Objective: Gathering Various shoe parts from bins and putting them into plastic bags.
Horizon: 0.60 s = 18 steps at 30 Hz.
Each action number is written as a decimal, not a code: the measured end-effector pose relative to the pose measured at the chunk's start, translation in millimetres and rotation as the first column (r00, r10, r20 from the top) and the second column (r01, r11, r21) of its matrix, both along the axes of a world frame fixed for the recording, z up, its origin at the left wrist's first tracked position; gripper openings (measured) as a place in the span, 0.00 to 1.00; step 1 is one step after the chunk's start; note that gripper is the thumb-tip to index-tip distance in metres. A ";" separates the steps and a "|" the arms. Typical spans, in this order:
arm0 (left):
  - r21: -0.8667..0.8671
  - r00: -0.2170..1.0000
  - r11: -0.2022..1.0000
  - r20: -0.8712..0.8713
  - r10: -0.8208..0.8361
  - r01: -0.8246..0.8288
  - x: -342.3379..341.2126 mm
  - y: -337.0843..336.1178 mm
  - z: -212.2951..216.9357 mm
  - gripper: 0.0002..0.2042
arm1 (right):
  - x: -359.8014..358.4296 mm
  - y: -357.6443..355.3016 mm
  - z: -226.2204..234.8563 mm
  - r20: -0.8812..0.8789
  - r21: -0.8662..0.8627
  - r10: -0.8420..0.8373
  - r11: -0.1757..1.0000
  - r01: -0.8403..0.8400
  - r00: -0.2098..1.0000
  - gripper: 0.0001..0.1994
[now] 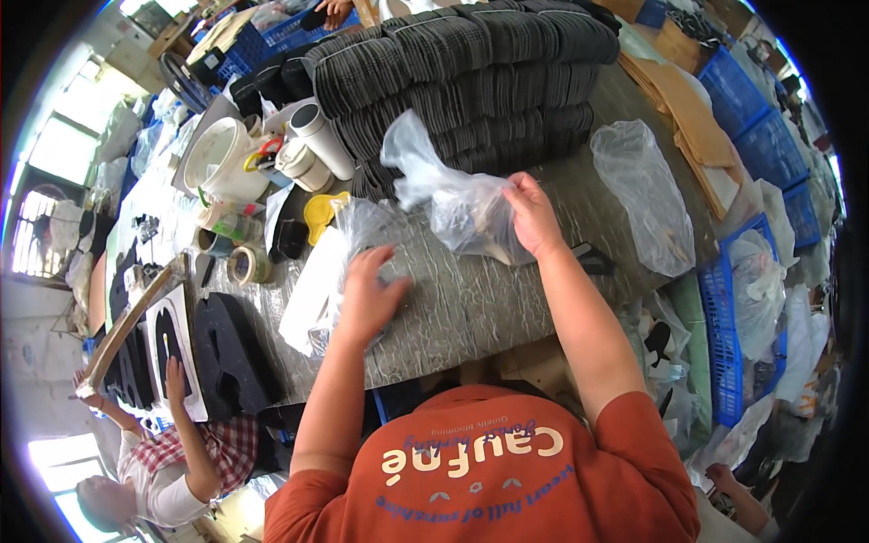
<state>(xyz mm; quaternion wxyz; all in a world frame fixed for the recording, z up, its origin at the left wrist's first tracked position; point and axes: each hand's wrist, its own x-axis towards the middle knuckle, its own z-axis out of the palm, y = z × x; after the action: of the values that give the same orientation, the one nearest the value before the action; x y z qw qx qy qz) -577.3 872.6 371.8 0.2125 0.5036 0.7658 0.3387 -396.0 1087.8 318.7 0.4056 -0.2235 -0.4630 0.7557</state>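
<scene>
My right hand (536, 217) is closed on the side of a clear plastic bag (466, 213). Something pale and dark sits inside that bag, too blurred by the film to name. The bag's loose end sticks up to the left, against stacked dark grey ribbed pieces (453, 90). Lower and to the left, my left hand (371, 291) has its thumb apart from the fingers, with nothing visible in it. It is over or beside more crumpled clear plastic (367, 222) and a white sheet (308, 294); whether it touches them I cannot tell.
Another clear plastic bag (644, 199) lies flat at the table's right. On the left stand a white bucket (217, 158), a white cylinder (323, 142), tape rolls (247, 265) and black foam-like pieces (231, 353). A co-worker (172, 462) works at lower left. Blue crates (720, 317) stand right.
</scene>
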 end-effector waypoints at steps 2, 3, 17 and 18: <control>0.282 1.000 0.959 0.011 -0.006 0.002 26.9 41.6 2.6 0.27 | -7.3 -21.8 14.4 0.098 0.118 0.048 0.991 -0.060 0.994 0.03; 0.357 0.996 0.933 -0.066 0.067 -0.039 28.4 58.3 -12.0 0.24 | -13.0 -34.6 21.5 0.151 0.197 0.052 0.977 -0.082 0.987 0.04; 0.355 0.906 0.849 0.012 -0.422 0.391 39.2 44.6 2.1 0.12 | 15.0 -111.0 69.6 0.066 0.776 -0.483 0.575 0.260 0.873 0.13; 0.283 0.931 0.912 0.126 -0.343 0.298 42.3 38.4 2.6 0.13 | 12.0 -118.7 50.3 0.135 0.832 -0.512 0.524 0.184 0.848 0.12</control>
<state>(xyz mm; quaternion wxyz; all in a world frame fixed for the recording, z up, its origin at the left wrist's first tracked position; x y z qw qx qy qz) -535.0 911.0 374.4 0.2634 0.6148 0.6004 0.4384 -384.0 969.1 369.0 0.5135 -0.2452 -0.7595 0.3153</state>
